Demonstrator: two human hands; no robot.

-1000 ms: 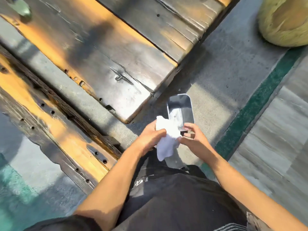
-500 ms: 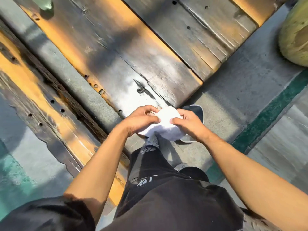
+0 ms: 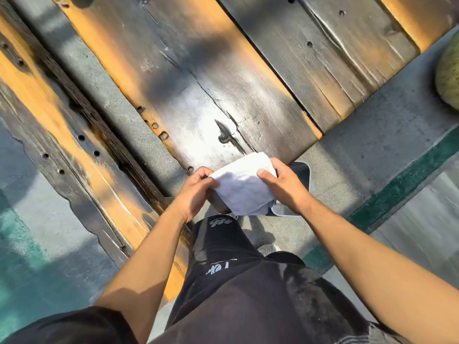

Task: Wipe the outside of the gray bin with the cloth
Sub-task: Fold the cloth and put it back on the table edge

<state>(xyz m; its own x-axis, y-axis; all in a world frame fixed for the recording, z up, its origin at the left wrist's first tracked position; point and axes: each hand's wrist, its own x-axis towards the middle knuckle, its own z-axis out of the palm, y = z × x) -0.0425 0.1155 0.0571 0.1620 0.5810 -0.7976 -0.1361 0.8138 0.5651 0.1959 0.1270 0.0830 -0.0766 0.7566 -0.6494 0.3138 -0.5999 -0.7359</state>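
A white cloth (image 3: 244,186) is folded into a thick pad and held between both hands above the floor. My left hand (image 3: 196,194) pinches its left edge and my right hand (image 3: 285,186) grips its right edge, thumb on top. The gray bin (image 3: 301,170) stands on the concrete floor below and behind my right hand; only its far rim, dark inside and a pale near corner show, the rest hidden by the cloth and hand.
A dark and orange wooden tabletop (image 3: 223,83) ends just beyond the cloth, with a matching bench (image 3: 74,145) to the left. A green stripe (image 3: 409,180) crosses the floor at right. A yellowish round object (image 3: 449,78) sits at the right edge. My legs stand below.
The cloth hung loose over the bin a second ago; now it is folded flat and stretched between both hands, raised away from the bin. The view has shifted toward the table.
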